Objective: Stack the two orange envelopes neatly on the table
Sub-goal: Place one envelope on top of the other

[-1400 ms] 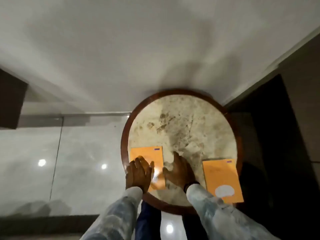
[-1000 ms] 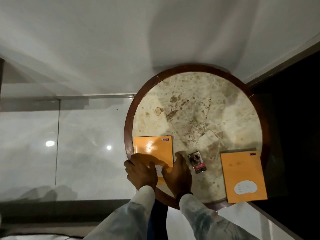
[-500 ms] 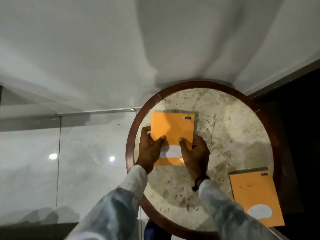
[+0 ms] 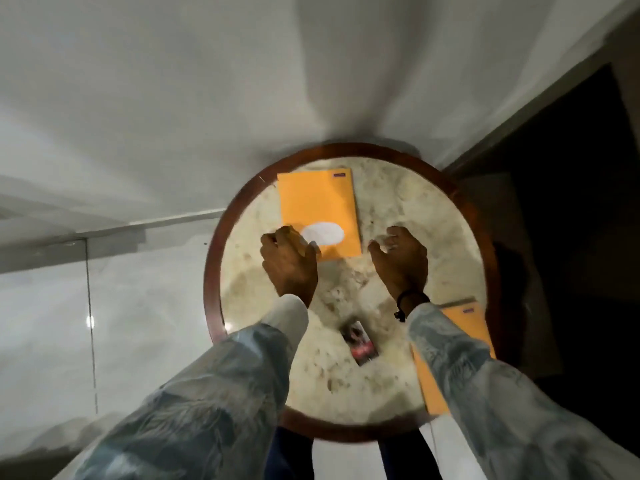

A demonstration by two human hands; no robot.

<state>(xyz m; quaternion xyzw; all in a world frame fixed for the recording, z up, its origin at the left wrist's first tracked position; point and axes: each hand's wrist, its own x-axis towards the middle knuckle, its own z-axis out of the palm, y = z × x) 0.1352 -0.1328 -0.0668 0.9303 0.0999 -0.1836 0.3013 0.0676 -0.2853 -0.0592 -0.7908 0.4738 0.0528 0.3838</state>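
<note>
Parking first orange envelope (image 4: pixel 317 206) at 12 o'clock on tabletop (image 4: pixel 408 216); left hand (image 4: pixel 289 263) fingertips touching its corner, grip released. Right hand (image 4: pixel 400 259) empty, released. Second orange envelope (image 4: pixel 465 320) at 4 o'clock: fetch, align edges.

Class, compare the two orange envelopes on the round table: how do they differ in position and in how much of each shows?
The far envelope lies near the table's back edge; the near envelope lies at its front right. The far envelope shows almost whole, white oval included, with the left hand at its near left corner; the near envelope is largely covered by the right sleeve. Both are orange, flat, with a small dark corner mark.
</note>
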